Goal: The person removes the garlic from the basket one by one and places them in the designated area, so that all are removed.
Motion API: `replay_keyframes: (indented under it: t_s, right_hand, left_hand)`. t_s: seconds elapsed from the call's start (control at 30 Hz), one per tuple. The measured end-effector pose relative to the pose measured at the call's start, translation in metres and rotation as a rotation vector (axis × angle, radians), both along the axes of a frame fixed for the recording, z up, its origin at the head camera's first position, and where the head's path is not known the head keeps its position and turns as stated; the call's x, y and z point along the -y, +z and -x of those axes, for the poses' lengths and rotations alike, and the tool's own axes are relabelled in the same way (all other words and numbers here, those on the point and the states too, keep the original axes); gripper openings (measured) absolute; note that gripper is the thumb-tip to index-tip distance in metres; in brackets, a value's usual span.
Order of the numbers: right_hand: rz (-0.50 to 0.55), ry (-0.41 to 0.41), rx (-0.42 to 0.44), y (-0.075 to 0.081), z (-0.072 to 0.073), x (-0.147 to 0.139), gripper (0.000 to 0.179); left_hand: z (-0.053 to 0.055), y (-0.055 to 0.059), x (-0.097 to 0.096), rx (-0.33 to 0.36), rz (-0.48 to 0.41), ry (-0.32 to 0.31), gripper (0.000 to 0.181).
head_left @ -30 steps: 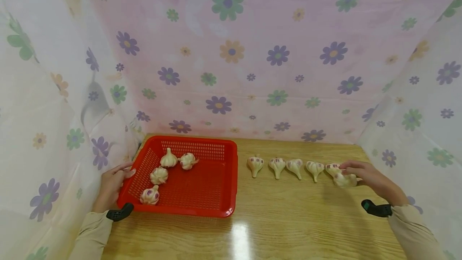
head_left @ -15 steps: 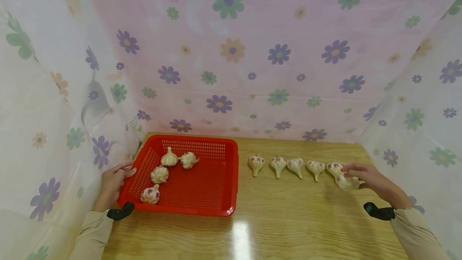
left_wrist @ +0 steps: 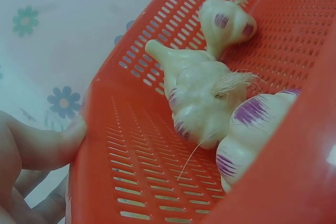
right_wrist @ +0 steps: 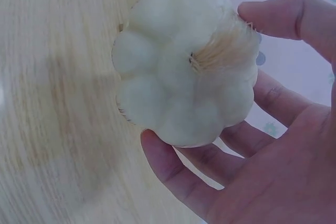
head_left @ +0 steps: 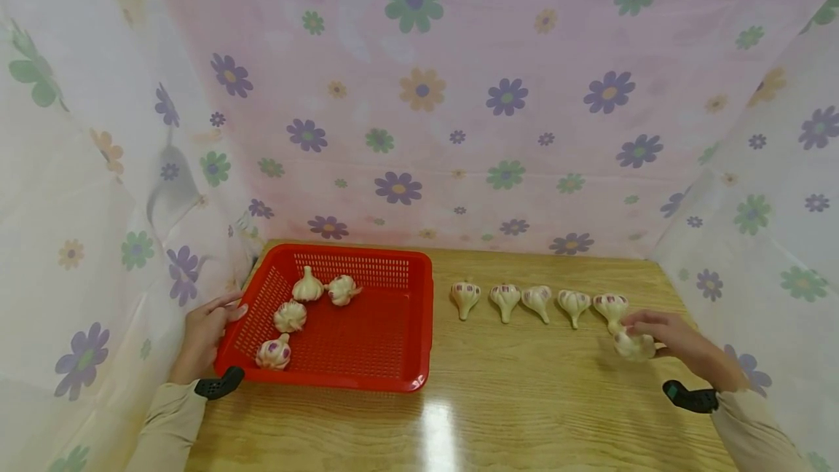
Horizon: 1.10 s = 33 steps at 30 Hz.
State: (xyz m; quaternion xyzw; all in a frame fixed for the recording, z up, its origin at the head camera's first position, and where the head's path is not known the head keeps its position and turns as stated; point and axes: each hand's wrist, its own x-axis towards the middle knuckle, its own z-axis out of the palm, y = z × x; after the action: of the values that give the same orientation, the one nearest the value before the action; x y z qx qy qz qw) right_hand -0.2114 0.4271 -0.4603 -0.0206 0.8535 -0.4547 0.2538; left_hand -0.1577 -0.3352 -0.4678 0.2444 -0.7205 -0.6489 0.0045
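My right hand holds a garlic bulb above the table at the right, thumb on one side and fingertips on the other. Its root tuft faces the right wrist camera. Just behind it lies another bulb, the rightmost of a row of several. On the left, my left hand grips the side rim of a red plastic basket; the thumb presses the outer edge and the other fingers are partly hidden below. Inside, several bulbs gather toward the left, one with purple marks.
The row of garlic continues leftward along the wooden table, with a bulb near the basket's right side. A flowered sheet hangs behind the table and along both sides.
My right hand has moved slightly toward me with its garlic bulb, uncovering more of the rightmost bulb in the row. The left hand and basket stay put.
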Motion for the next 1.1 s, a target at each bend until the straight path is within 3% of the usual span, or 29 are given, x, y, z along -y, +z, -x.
replay_keyframes:
  t_s: [0.7, 1.1]
  right_hand:
    - [-0.063, -0.048, 0.073, -0.030, -0.012, -0.007, 0.050]
    - [-0.091, -0.054, 0.086, -0.037, -0.013, -0.003, 0.049]
  left_hand:
    - [0.000, -0.002, 0.000, 0.014, -0.007, 0.009, 0.058]
    - [0.001, -0.001, -0.001, 0.021, 0.014, 0.012, 0.056]
